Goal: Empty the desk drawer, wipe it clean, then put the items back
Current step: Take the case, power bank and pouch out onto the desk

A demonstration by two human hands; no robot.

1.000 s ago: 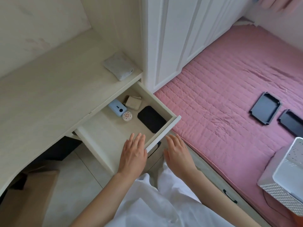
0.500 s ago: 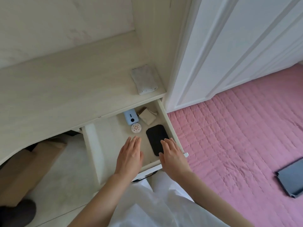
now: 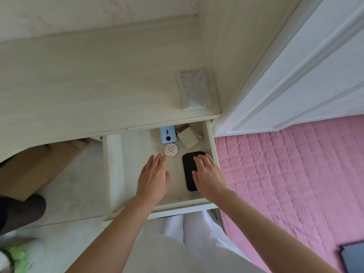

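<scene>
One head-worn wide-angle view looks steeply down, close over the open drawer (image 3: 210, 134) and desk (image 3: 88, 85).

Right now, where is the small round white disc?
In the head view the round white disc lies on the open drawer floor, just in front of the blue device, beyond the left hand fingertips.
</scene>
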